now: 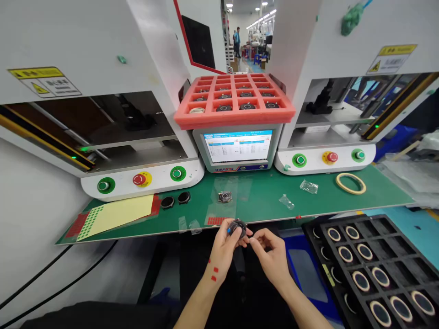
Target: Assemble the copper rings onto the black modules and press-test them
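Note:
Near the bench's front edge, my left hand (222, 249) grips a round black watch part (237, 227) with a small blue piece at its left side. Red marks show on the left wrist. My right hand (270, 256) is just right of the part, thumb and index finger pinched together; whatever is between them is too small to make out. Beyond the hands, a metallic watch part (225, 197) lies on a clear sheet on the green bench (262, 198). Two dark round watch parts (168, 202) (184, 197) sit further left.
A pink foam tray (235, 119) of parts rests above a monitor (240, 148), between two white machines with buttons. A yellow sheet (118, 215) lies left, a tape roll (350, 183) right. A black tray (377, 246) of round parts stands at the lower right.

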### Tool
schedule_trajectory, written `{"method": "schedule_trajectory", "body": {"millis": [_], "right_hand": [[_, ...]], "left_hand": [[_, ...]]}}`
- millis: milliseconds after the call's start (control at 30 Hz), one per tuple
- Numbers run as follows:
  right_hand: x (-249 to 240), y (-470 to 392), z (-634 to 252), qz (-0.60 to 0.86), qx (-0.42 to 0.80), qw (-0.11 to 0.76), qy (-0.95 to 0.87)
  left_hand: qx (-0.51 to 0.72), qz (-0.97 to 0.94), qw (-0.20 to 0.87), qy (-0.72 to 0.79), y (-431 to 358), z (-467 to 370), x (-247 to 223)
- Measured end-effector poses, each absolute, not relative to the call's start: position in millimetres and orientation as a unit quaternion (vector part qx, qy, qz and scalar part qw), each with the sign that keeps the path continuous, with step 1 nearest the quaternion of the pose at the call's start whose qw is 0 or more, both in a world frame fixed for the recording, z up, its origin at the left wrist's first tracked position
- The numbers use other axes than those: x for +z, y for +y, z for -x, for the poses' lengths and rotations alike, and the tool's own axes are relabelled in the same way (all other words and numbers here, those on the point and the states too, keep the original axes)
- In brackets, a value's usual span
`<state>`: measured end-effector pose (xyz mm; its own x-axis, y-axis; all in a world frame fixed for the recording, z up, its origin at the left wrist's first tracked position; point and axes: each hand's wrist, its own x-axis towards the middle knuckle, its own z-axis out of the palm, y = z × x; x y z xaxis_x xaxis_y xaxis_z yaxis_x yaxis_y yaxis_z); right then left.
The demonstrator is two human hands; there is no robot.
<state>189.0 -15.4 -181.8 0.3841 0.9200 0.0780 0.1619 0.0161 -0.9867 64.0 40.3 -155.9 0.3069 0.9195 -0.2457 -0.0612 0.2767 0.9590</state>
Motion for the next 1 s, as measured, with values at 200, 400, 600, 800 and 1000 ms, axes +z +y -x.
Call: {"method": "schedule_trajectory", "body": {"millis": [200, 400, 600, 800, 1000], "right_hand": [[-174, -12, -172, 0.598, 0.432, 0.575, -0.354], [-175, -11, -175, 0.567, 0.502, 0.584, -0.294], [-172, -10, -174, 0.524, 0.559, 0.581, -0.275], [-169, -20, -181, 0.510, 0.520, 0.633, -0.263], [-197, -13, -219, 0.556, 0.403, 0.709, -0.158]], "left_hand": [[0.448, -0.421, 0.629, 0.476, 7, -65, -154], [0.475, -0.441, 0.578, 0.495, -6, -71, -147], [0.473, -0.415, 0.611, 0.481, -6, -71, -153], [0.479, -0.331, 0.653, 0.484, 8, -69, -166], [0.506, -0.339, 0.658, 0.443, 25, -80, -156]]}}
